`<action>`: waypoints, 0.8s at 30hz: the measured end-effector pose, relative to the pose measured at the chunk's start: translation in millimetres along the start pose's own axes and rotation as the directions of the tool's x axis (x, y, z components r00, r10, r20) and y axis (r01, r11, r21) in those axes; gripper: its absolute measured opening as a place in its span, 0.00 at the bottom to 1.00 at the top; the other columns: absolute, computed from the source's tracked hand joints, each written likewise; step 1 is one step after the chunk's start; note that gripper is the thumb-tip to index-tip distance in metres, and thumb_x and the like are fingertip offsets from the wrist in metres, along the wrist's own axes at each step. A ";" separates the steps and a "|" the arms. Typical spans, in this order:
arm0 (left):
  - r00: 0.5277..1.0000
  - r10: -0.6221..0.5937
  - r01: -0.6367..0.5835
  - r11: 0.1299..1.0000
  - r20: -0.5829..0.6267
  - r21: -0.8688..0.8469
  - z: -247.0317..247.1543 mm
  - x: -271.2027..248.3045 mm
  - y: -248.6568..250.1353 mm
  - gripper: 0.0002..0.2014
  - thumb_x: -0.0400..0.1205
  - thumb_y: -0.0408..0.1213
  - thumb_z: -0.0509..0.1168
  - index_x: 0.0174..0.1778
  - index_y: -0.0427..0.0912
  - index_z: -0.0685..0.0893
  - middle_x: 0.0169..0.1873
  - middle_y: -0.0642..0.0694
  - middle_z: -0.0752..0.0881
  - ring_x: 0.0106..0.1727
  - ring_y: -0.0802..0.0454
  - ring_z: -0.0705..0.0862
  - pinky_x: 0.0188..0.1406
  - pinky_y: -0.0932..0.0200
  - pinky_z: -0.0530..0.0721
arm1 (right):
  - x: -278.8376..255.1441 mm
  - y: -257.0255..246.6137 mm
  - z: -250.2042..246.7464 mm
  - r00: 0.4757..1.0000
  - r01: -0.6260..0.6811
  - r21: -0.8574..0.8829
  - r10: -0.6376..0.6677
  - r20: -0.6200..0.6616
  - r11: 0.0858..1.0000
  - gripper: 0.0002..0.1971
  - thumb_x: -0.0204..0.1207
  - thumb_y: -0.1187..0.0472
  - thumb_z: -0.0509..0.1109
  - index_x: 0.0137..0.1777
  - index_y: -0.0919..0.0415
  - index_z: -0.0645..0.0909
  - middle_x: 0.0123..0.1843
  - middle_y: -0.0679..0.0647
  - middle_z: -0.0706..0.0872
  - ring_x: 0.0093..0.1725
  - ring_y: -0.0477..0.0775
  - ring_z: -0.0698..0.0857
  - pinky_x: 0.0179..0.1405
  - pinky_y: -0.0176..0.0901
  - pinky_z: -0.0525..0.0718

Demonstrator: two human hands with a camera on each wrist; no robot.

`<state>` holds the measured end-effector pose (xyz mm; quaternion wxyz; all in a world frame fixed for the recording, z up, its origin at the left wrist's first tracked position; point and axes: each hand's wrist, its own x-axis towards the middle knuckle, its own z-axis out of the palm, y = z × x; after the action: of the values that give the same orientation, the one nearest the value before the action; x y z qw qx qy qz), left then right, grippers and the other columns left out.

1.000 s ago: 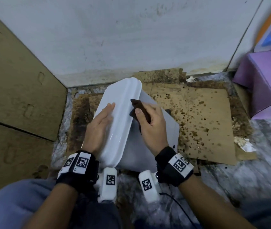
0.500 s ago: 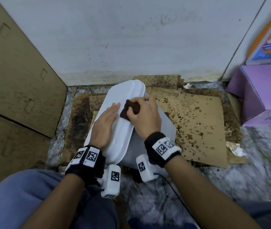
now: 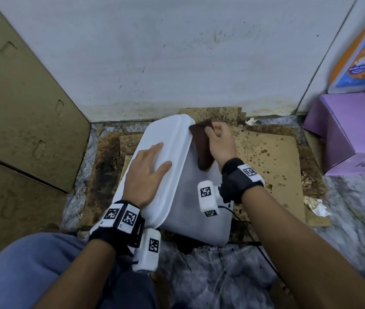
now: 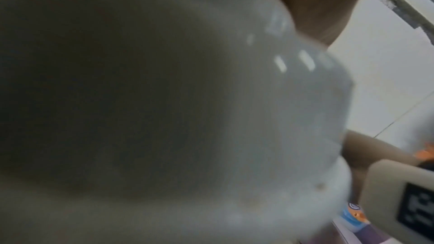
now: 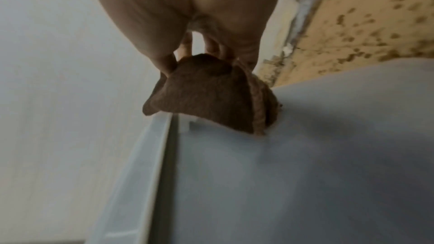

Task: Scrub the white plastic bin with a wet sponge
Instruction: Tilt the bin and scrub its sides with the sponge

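The white, rounded-rectangular plastic bin (image 3: pixel 172 166) lies tipped on its side on a sheet of brown, stain-spattered cardboard (image 3: pixel 273 166) spread over the mottled grey floor (image 3: pixel 355 219), close to the foot of the pale wall (image 3: pixel 177 52), with its thick rolled rim facing up and to the left and one broad side wall facing the head camera. The left hand (image 3: pixel 147 175) lies flat on the rim, fingers straight and slightly spread, pressing down to steady the bin rather than gripping it; the left wrist view is only a blur of white plastic and adds nothing about the fingers. The right hand (image 3: pixel 220 143) has its fingers curled round the dark brown, folded scrubbing sponge (image 3: pixel 201 148) — the right wrist view shows the fingertips (image 5: pixel 212 47) bunched and pinching its upper edge while its lower fold touches the wall right at the groove under the rim. The sponge sits at the far end of that side wall, near the bin's far corner, so the scrubbing seems well under way on this face. No foam, streaks or dirt show on the plastic, so how clean it already is cannot be told. By my reckoning the inside, the base and the hidden sides are yet to be shown scrubbed — the task looks partly done at most.
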<state>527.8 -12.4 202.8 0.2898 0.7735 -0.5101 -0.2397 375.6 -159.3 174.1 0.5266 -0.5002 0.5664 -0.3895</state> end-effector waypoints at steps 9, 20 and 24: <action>0.983 -0.159 0.140 0.972 0.089 0.189 -14.6 30.2 11.6 0.35 0.80 0.63 0.64 0.83 0.62 0.63 0.65 0.45 0.68 0.72 0.42 0.68 0.75 0.44 0.68 | 1.3 55.3 -23.1 0.935 -0.350 0.391 0.345 0.086 0.851 0.07 0.84 0.60 0.64 0.49 0.56 0.83 0.45 0.55 0.87 0.42 0.53 0.85 0.45 0.46 0.83; 0.974 -0.222 0.199 0.937 0.049 0.286 -12.9 59.8 39.8 0.43 0.69 0.68 0.73 0.73 0.45 0.70 0.71 0.45 0.77 0.69 0.44 0.79 0.67 0.45 0.77 | -2.4 75.9 -9.4 0.984 0.013 -0.184 0.020 0.177 0.983 0.25 0.76 0.56 0.73 0.73 0.53 0.77 0.66 0.57 0.81 0.64 0.57 0.81 0.71 0.50 0.76; 0.974 -0.211 0.154 0.882 0.081 0.446 -6.4 70.6 49.6 0.57 0.60 0.80 0.65 0.84 0.53 0.63 0.76 0.38 0.71 0.75 0.38 0.73 0.74 0.38 0.73 | -10.8 80.0 -15.5 0.983 0.112 -0.206 -0.078 0.165 0.972 0.26 0.79 0.58 0.69 0.77 0.54 0.72 0.71 0.57 0.73 0.69 0.56 0.74 0.73 0.40 0.67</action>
<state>525.5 -92.0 236.5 0.0521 0.8464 -0.4930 -0.1944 347.2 -134.4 101.1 0.4928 -0.6098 0.5375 -0.3106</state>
